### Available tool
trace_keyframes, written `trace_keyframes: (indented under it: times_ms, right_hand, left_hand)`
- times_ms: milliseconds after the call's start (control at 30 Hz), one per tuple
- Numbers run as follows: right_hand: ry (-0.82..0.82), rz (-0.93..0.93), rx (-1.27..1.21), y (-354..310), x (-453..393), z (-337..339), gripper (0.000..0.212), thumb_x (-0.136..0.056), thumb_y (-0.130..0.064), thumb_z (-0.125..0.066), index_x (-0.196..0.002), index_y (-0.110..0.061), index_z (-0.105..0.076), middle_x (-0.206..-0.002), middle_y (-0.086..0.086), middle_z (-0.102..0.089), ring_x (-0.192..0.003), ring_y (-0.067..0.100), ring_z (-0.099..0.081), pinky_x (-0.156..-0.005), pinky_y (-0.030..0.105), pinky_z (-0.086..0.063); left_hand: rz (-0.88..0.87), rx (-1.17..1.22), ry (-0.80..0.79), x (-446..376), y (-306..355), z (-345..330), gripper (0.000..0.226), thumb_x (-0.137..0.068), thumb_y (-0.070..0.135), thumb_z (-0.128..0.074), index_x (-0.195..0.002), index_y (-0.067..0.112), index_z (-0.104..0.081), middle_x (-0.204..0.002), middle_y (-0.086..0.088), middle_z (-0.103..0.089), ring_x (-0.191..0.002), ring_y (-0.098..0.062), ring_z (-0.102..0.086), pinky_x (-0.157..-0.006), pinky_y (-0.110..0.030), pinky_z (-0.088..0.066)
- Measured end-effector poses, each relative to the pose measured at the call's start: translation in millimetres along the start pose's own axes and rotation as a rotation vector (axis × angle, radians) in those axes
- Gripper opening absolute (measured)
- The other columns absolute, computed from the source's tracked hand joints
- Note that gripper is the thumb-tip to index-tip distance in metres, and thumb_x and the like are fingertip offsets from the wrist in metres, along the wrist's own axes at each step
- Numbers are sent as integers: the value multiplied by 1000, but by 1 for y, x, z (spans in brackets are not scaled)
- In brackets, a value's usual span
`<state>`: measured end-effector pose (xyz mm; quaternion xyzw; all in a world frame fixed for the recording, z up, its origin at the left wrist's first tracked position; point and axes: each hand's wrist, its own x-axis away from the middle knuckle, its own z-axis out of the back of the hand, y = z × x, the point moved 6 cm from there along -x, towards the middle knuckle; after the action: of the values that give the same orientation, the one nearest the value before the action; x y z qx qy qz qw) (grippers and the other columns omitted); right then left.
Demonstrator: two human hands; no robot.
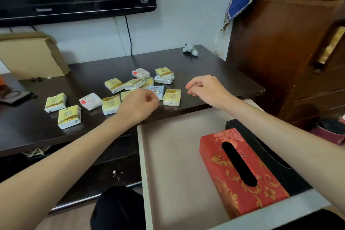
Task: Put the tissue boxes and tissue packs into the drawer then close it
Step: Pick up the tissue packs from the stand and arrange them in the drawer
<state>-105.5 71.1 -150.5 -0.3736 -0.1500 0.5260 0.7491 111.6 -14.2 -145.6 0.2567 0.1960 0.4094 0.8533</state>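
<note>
The drawer [160, 164] stands pulled out below the dark table [214, 65]. In its right half lies a red tissue box [220, 166] with gold flourishes, slot up, its long axis running from far-left to near-right. A black box [270, 157] sits just beside it on the right, roughly parallel, partly under the right forearm.

About 13 tissue packs [112, 103] lie flat and scattered on the tabletop, most yellow, a few white with red marks, pointing every which way; one yellow pack [172, 97] lies near the table's front edge between the 2 hands.

The left hand [139, 107] hovers over the packs with fingers curled together; whether it pinches anything is hard to tell. The right hand [204, 87] hangs above the table edge, fingers loosely bent and apart, holding nothing.
</note>
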Motion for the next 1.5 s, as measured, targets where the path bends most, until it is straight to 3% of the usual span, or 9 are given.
trace_keyframes:
  times_ms: [133, 267, 400, 500, 567, 667, 800, 1133, 1500]
  right_hand:
    - [-56, -79, 103, -10, -36, -27, 31, -97, -30, -62, -127, -22, -69, -125, -1, -70, -122, 21, -61, -98, 37, -48]
    - [-177, -123, 163, -8, -52, -52, 75, -89, -41, -77, -151, -14, -46, -151, 6, -54, -133, 22, -54, -101, 32, -44]
    - [-303, -63, 90, -2, -50, -64, 93, -80, -32, -88, -156, -18, -37, -153, 0, -49, -115, 1, -55, -87, 6, -40]
    - [-308, -48, 164, 3, -50, -66, 92, -78, -31, -90, -154, -20, -40, -151, -1, -51, -133, 14, -52, -106, 25, -44]
    - [-285, -23, 195, 3, -49, -66, 80, -78, -30, -90, -147, -22, -49, -145, -2, -57, -133, 18, -53, -108, 34, -45]
    - [-257, 18, 212, 3, -43, -61, 69, -76, -34, -90, -136, -26, -57, -134, -7, -62, -123, 14, -58, -97, 31, -49]
    - [-215, 65, 213, 4, -24, -49, 61, -72, -45, -88, -124, -35, -59, -121, -19, -64, -113, 4, -60, -85, 27, -50]
    - [-232, 99, 162, 28, 71, -40, 48, -67, -63, -81, -106, -47, -58, -116, -25, -65, -111, -1, -60, -90, 35, -56]
    - [-516, 76, 500, 46, 59, -107, 51, -68, -48, -83, -109, -35, -55, -102, -15, -59, -91, 15, -58, -64, 30, -43]
  left_hand:
    - [-13, -30, 75, -33, -17, 23, 16, -91, 24, -57, -95, 23, -73, -100, 3, -74, -86, -16, -67, -75, -34, -54]
    - [-110, -78, -9, -68, -14, 13, 40, -89, 17, -66, -129, 18, -63, -132, -3, -63, -115, -22, -59, -89, -29, -44]
    - [-210, -230, -200, -94, -13, -9, 81, -81, 18, -77, -151, 15, -37, -154, -10, -43, -137, -28, -43, -108, -36, -37]
    - [-189, -266, -338, -109, -24, -23, 101, -81, 21, -80, -159, 22, -16, -159, -10, -37, -140, -31, -40, -108, -39, -38]
    - [-195, -316, -392, -115, -30, -31, 97, -81, 22, -80, -158, 22, -21, -156, -10, -41, -137, -31, -44, -104, -39, -41]
    - [-266, -376, -355, -120, -32, -33, 75, -75, 33, -83, -140, 20, -47, -134, -7, -59, -113, -26, -56, -86, -35, -47]
    - [-312, -362, -358, -108, -25, -30, 64, -69, 40, -86, -119, 20, -51, -110, -2, -61, -90, -20, -55, -66, -31, -43]
    - [-439, -158, -173, 40, -18, -16, 50, -67, 58, -76, -99, 42, -40, -98, 17, -54, -86, -4, -57, -65, -24, -50]
    - [-370, -447, -335, 43, -45, -111, 65, -76, 53, -74, -124, 18, -46, -121, -5, -49, -106, -30, -57, -86, -44, -49]
